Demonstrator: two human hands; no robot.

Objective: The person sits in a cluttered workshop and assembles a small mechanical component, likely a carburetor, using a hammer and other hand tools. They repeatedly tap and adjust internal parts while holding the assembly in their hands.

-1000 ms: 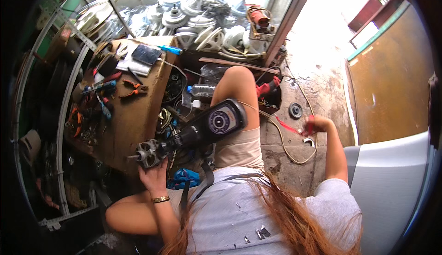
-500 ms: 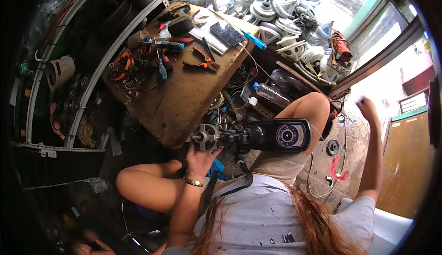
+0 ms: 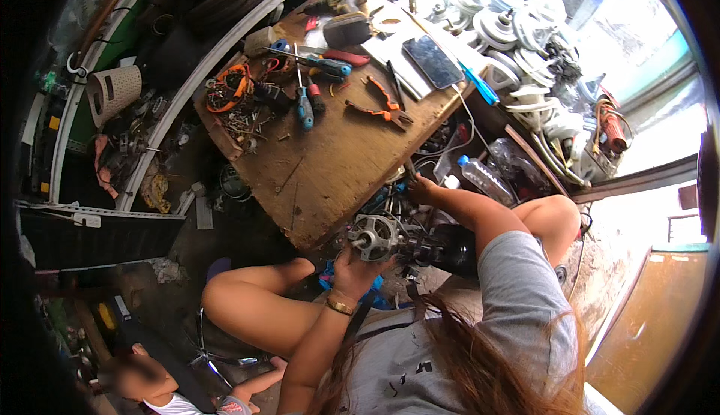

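My left hand (image 3: 352,271) is closed around the underside of an electric fan motor (image 3: 375,236) with a round metal housing and a protruding shaft. Behind the housing, the fan's black body (image 3: 455,250) lies across my lap, partly hidden by my right arm. My right hand (image 3: 424,190) reaches down beside the table's near right edge, close to a heap of tools and parts (image 3: 390,199). Its fingers are mostly hidden, so whether they grip anything does not show. Blue cloth or plastic (image 3: 327,275) lies below the motor.
On the wooden table (image 3: 300,190) are orange-handled pliers (image 3: 384,110), screwdrivers (image 3: 304,106), a phone (image 3: 433,62) and loose screws (image 3: 251,122). A plastic bottle (image 3: 487,179) lies right of the table. White fan parts (image 3: 517,55) are piled behind it. A child (image 3: 176,385) is at lower left.
My right hand has come from the far right, raised, down to the heap beside the table. The view has shifted, and my right arm now covers part of the fan's body. My left hand keeps its hold.
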